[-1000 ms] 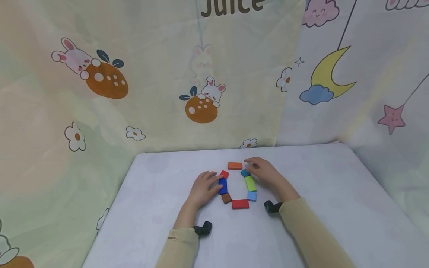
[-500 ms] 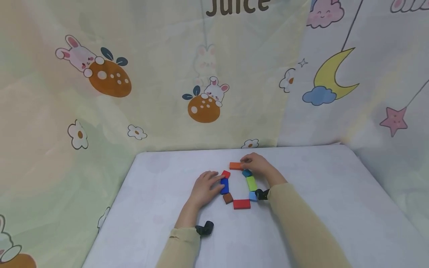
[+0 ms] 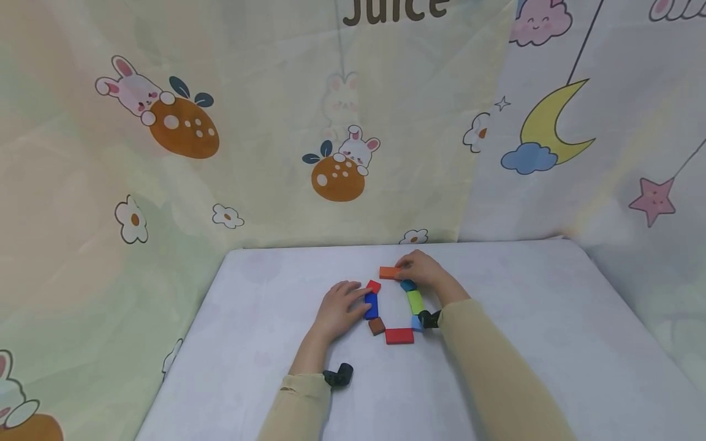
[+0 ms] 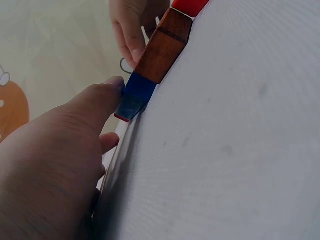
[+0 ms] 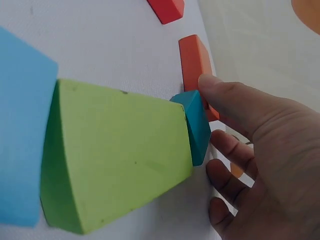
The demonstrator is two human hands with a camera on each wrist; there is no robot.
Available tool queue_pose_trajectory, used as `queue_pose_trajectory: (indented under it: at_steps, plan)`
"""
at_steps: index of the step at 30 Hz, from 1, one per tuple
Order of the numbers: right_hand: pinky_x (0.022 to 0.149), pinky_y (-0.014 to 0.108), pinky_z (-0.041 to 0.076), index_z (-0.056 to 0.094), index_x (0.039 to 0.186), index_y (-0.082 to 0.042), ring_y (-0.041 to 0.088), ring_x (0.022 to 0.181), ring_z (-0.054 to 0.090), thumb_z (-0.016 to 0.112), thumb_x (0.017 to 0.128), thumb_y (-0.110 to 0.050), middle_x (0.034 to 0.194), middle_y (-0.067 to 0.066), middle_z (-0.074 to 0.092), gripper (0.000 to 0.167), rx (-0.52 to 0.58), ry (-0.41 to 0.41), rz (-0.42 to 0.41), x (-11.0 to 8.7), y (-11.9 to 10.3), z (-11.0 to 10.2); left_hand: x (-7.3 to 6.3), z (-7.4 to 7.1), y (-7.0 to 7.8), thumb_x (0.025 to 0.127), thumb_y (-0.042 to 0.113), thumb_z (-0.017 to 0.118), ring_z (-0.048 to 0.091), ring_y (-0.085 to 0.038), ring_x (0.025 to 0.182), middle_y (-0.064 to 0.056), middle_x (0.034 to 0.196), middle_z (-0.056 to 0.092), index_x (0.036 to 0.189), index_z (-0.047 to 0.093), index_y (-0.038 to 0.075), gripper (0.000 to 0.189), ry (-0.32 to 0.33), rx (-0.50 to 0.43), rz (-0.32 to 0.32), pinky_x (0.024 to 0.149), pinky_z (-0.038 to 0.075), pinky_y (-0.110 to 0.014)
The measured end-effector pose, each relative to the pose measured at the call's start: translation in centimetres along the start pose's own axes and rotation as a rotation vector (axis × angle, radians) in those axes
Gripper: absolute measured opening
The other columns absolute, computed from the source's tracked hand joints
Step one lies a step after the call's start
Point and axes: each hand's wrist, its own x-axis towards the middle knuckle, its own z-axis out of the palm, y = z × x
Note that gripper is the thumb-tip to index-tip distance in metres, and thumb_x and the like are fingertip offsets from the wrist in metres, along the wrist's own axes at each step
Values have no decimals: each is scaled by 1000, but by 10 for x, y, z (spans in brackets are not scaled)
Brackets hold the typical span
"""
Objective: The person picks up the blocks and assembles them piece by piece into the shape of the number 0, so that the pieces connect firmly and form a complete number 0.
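Coloured blocks form a ring on the white table. My right hand (image 3: 421, 269) pinches the right end of the orange block (image 3: 387, 273) at the ring's far side, thumb on its near face in the right wrist view. Just beneath that hand sits a teal block (image 5: 200, 130), touching the lime green block (image 5: 120, 155). On the ring's left side rests my left hand (image 3: 337, 309), fingers extended. Its thumb touches the dark blue block (image 4: 140, 87), and its fingertips reach the small red block (image 3: 374, 286).
A brown block (image 3: 377, 326), a long red block (image 3: 399, 336) and a light blue block (image 5: 20, 130) make up the near side of the ring. A patterned cloth backdrop (image 3: 265, 153) rises behind the table's (image 3: 231, 367) far edge.
My right hand has moved left from beside the teal block and taken hold of the orange block's right end. My left hand stays by the blue block. The head view has shifted slightly.
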Motion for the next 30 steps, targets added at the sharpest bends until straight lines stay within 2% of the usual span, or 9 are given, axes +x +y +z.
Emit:
queue_pose_trajectory:
  at_steps: [6, 12, 21, 30]
  plan:
    - [105, 52, 42, 70, 118, -19, 28, 119, 50, 71, 89, -37, 131, 10, 58, 34, -68, 7, -28, 2, -4, 0, 0, 2, -2, 96, 54, 54, 35, -28, 144, 1, 149, 49, 143, 51, 38, 49, 9, 1, 17, 116, 32, -53]
    - [106, 54, 43, 69, 119, -19, 30, 122, 51, 71, 89, -38, 133, 9, 59, 36, -18, 17, -19, -3, -6, 0, 1, 1, -2, 96, 56, 53, 35, -26, 145, 3, 150, 48, 143, 50, 39, 50, 3, 10, 11, 117, 31, -51]
    - [101, 47, 48, 68, 120, -20, 27, 116, 54, 71, 90, -37, 130, 6, 59, 35, 31, -12, -43, -12, -1, -2, 2, 1, -1, 96, 56, 53, 34, -26, 146, 3, 150, 47, 143, 50, 40, 49, 2, -5, 8, 118, 30, -51]
    - [101, 50, 48, 71, 118, -24, 28, 122, 52, 71, 89, -41, 131, 5, 59, 34, -2, -3, -52, -13, -1, 4, 1, 1, -1, 96, 56, 53, 33, -26, 146, 4, 150, 47, 143, 50, 40, 49, -7, -5, -6, 118, 29, -51]
